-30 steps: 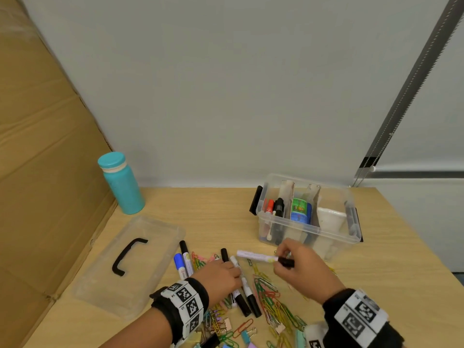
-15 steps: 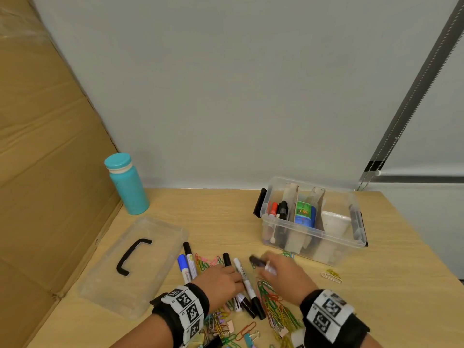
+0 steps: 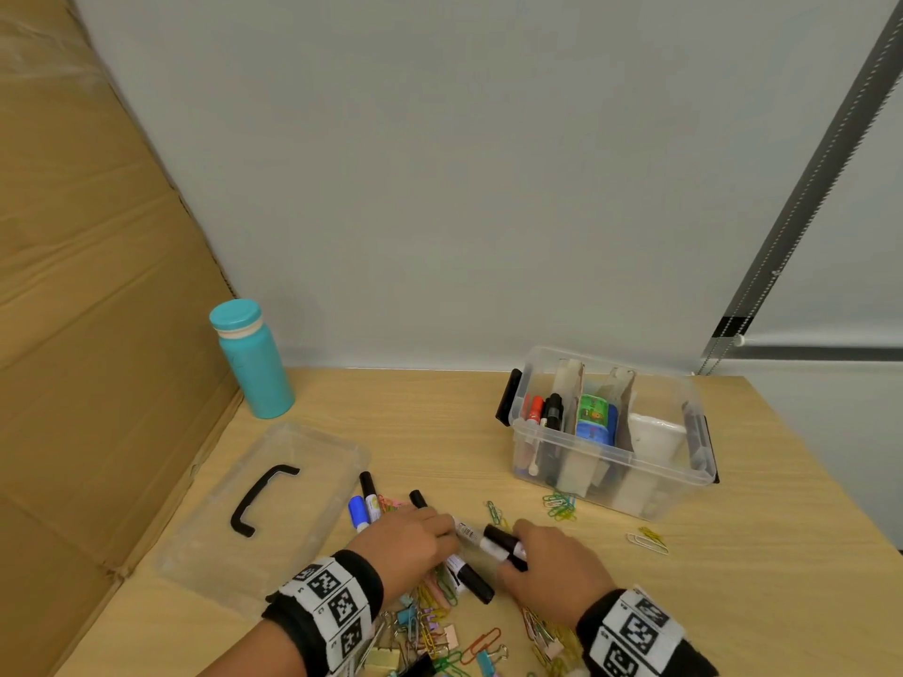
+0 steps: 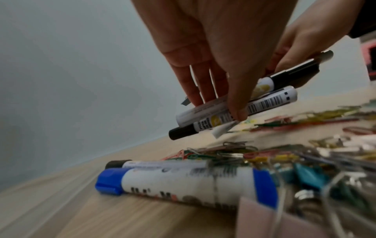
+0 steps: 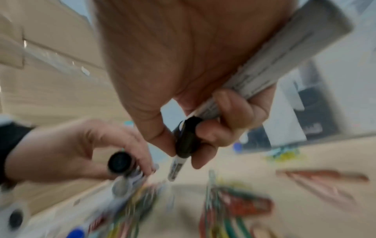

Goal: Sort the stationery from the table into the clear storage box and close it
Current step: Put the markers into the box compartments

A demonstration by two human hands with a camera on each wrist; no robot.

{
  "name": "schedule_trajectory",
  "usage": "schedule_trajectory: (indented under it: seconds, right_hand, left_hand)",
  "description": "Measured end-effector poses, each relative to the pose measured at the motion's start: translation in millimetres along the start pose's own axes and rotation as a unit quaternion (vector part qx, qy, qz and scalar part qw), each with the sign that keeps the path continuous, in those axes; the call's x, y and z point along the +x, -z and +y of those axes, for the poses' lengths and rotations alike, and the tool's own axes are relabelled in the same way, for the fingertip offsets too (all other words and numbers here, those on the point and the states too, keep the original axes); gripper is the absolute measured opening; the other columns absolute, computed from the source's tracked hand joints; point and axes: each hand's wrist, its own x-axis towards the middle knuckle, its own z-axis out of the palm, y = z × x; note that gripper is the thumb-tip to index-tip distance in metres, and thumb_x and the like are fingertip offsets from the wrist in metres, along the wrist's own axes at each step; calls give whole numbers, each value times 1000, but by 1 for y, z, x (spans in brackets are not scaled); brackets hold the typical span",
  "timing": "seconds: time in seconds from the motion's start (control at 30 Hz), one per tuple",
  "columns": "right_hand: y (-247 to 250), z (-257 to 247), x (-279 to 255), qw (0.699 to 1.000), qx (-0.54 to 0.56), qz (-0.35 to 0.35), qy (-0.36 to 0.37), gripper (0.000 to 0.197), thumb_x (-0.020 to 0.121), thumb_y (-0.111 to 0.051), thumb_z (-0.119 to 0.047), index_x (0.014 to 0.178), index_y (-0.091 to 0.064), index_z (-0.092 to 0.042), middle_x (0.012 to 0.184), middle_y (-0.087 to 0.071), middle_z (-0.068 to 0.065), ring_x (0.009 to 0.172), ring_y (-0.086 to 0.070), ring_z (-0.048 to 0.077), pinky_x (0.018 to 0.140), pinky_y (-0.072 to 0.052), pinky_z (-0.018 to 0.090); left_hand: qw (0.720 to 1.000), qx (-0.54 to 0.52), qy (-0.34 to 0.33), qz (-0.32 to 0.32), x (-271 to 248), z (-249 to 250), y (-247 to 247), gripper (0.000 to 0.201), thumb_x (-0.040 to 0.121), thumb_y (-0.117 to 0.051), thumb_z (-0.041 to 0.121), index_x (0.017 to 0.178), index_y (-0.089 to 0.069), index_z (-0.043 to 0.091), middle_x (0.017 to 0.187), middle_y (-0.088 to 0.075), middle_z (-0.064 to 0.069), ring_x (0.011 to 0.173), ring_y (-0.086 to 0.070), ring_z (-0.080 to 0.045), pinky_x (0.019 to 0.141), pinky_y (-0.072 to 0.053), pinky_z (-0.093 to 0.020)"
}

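Observation:
The clear storage box [image 3: 611,461] stands open at the back right of the table, with markers and a glue stick in its compartments. My left hand [image 3: 447,535] [image 4: 219,109] pinches two white black-capped markers [image 4: 234,112] just above the table. My right hand [image 3: 513,554] [image 5: 187,145] grips another white marker with a black cap [image 5: 186,138] right beside them. A blue-capped marker [image 3: 358,513] [image 4: 183,185] and a black-capped one [image 3: 367,486] lie to the left. Several coloured paper clips [image 3: 559,505] and binder clips [image 3: 440,632] are scattered on the table near my wrists.
The box's clear lid [image 3: 264,495] with a black handle lies flat at the left. A teal bottle [image 3: 251,359] stands behind it, by a cardboard wall [image 3: 97,334]. The table's right edge [image 3: 830,481] runs close behind the box.
My right hand has come down and to the left with its marker, from near the box to right beside my left hand. My left hand stays on the markers in the pile.

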Motion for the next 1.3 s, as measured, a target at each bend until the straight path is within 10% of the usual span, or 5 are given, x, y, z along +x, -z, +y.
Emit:
schedule_trajectory:
  seconds: [0.23,0.53,0.83,1.07,1.3]
  right_hand:
    - [87,10,-31,971,179,149,62,22,88,-61,-37,107,-53,-33,89,-61,-13,68,-61,5,55,-50,16]
    - [145,26,20,792,440,421,37,19,81,-72,-23,98,-62,-19,85,-61,-1,74,-55,11,66,-46,25]
    - [156,26,80,802,346,487,5,22,89,-62,-27,93,-64,-6,86,-65,13,75,-60,25,61,-43,28]
    - [156,18,120,933,208,260,-134,37,95,-52,-30,109,-59,4,97,-64,18,78,-55,28,66,-39,30]
    - [156,16,128,939,244,155,-187,53,95,-48,-25,135,-26,1,92,-50,16,63,-48,24,49,-36,30]
  left_hand:
    - [994,-63,56,77,-15,-9,20,46,50,-89,31,87,-65,43,84,-60,25,69,-57,5,59,-48,-11]
    - [985,-89,79,127,-16,-10,35,41,57,-88,22,88,-67,37,84,-62,20,70,-59,1,61,-48,-12]
    - [981,-94,84,145,-18,-9,36,40,58,-87,23,89,-67,37,85,-63,21,71,-59,1,62,-48,-12]
    - [983,-99,79,134,-14,-8,37,43,59,-87,26,92,-65,39,87,-61,23,74,-58,4,64,-47,-10]
    - [986,-99,62,122,-13,-3,35,48,56,-88,29,94,-62,41,88,-60,24,76,-57,5,64,-46,-9]
